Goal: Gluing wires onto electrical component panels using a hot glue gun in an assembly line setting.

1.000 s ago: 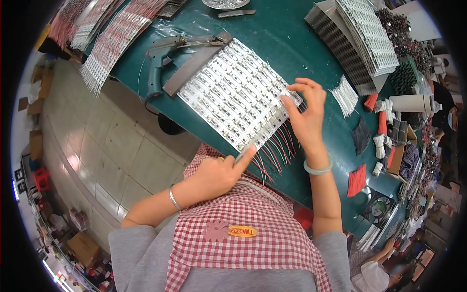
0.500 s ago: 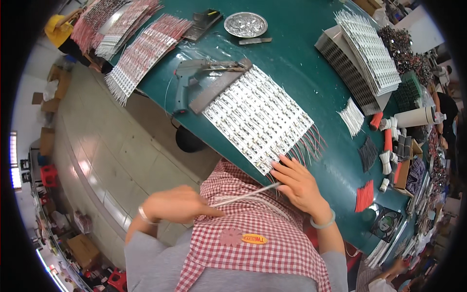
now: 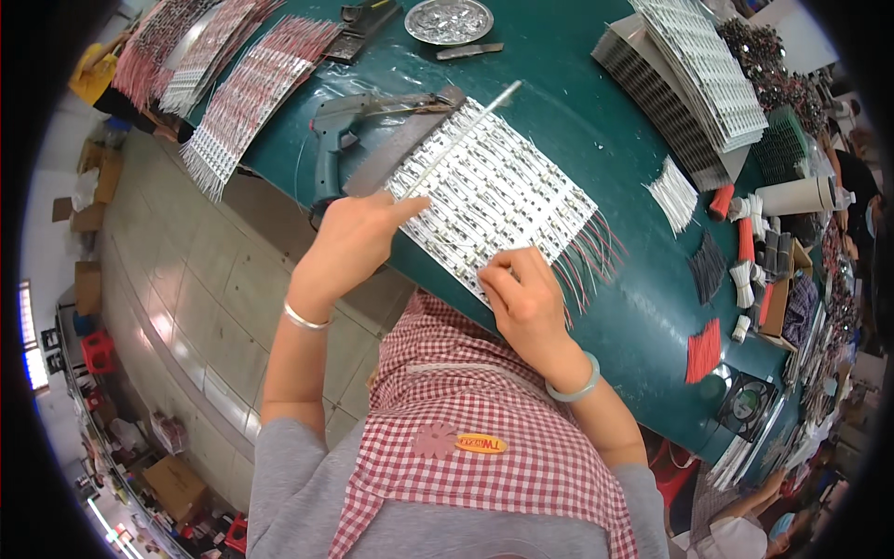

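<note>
A square white circuit board panel (image 3: 494, 191) lies tilted on the table, covered with rows of small parts. Thin red and dark wires (image 3: 591, 265) trail from its right edge. In my left hand (image 3: 349, 242), closed at the panel's left corner, is a long thin white wire (image 3: 456, 149). It stretches away over the panel, its far end past the upper edge. My right hand (image 3: 526, 303) is curled at the panel's near edge, thumb and fingers pinched together; whatever is between them is too small to make out. A flat metal bar (image 3: 396, 154) rests along the panel's upper left side.
Beyond the bar lies a grey-green pistol-shaped tool (image 3: 331, 140). A round metal dish (image 3: 449, 20) is at the back. Wired panels (image 3: 256, 88) stand left, stacked boards (image 3: 684, 84) right. White wires (image 3: 670, 194), black wires (image 3: 706, 268) and red wires (image 3: 703, 351) lie in bunches on the right.
Both hands have moved up from the apron and the near corner onto the panel. The white wire, earlier stretched between the hands, now reaches across the panel from my left hand.
</note>
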Tool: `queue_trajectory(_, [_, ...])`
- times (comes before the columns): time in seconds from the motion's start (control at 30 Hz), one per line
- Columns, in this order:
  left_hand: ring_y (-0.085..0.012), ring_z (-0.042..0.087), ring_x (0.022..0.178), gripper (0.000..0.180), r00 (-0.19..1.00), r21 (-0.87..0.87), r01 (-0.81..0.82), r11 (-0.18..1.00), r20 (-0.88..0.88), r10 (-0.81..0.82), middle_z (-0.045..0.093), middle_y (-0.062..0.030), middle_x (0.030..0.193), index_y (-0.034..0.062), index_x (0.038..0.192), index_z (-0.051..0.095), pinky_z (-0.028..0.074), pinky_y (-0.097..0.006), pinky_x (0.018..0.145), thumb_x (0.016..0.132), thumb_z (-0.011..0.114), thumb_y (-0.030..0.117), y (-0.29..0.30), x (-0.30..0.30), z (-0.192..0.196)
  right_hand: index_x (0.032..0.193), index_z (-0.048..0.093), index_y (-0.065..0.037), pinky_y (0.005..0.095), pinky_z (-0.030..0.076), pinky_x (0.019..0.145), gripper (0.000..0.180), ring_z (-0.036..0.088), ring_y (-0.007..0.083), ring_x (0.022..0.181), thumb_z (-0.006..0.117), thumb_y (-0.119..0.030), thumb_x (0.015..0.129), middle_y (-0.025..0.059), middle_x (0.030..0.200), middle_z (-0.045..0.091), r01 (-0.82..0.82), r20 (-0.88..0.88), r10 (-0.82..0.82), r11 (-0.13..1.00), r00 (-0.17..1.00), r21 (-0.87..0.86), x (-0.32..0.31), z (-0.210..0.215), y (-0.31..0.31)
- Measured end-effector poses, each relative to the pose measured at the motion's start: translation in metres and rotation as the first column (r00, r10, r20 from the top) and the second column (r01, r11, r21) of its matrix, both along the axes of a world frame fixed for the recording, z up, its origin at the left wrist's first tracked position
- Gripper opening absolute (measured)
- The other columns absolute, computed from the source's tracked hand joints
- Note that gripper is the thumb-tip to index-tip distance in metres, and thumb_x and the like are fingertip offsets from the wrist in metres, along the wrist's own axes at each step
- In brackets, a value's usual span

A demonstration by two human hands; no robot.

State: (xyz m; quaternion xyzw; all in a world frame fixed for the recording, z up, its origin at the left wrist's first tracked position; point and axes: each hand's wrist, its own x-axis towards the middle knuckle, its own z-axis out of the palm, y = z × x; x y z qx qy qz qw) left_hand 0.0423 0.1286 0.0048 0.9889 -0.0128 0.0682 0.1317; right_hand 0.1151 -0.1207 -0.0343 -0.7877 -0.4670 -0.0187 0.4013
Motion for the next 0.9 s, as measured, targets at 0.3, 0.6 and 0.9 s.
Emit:
queue_trajectory(0.3, [-0.0277, 0.067, 0.062, 0.071, 0.997, 0.104, -0.072, 0.992, -0.033, 0.076, 0.066, -0.0115, 0.078, 0.0094, 0.153, 0.047, 0.053, -0.037, 0.056, 0.083, 0.061, 0.001, 0.0, 0.022, -0.033, 0.111, 0.073, 0.004, 0.0416, 0.055, 0.093, 0.027, 0.066, 0.0326, 0.114, 0.073, -0.001, 0.084, 0.0137, 0.121, 0.072, -0.032, 0.092, 0.044, 0.992, 0.995, -0.122, -0.024, -0.004, -0.041])
queue_trajectory(0.6, [-0.0278, 0.067, 0.064, 0.03, 0.877, -0.098, -0.314, 0.944, 0.351, 0.328, 0.064, -0.0092, 0.078, 0.0044, 0.121, 0.068, 0.054, -0.037, 0.055, 0.094, 0.069, 0.018, 0.013, 0.016, -0.038, 0.098, 0.073, -0.001, 0.0456, 0.054, 0.087, 0.018, 0.067, 0.0327, 0.105, 0.075, 0.0, 0.081, 0.0122, 0.108, 0.073, -0.177, 0.076, 0.184, 0.98, 0.98, -0.088, -0.024, 0.007, -0.062])
queue_trajectory(0.9, [-0.0395, 0.069, 0.091, 0.03, 0.597, -0.075, -0.76, 0.646, 0.314, 0.738, 0.071, -0.0197, 0.095, 0.0029, 0.111, 0.07, 0.054, -0.049, 0.083, 0.096, 0.063, 0.028, 0.062, 0.025, -0.036, 0.092, 0.068, 0.001, 0.0422, 0.051, 0.084, 0.011, 0.065, 0.0347, 0.093, 0.07, 0.007, 0.084, 0.0152, 0.098, 0.068, 0.418, 0.066, -0.421, 0.907, 0.905, 0.058, 0.048, 0.032, -0.109])
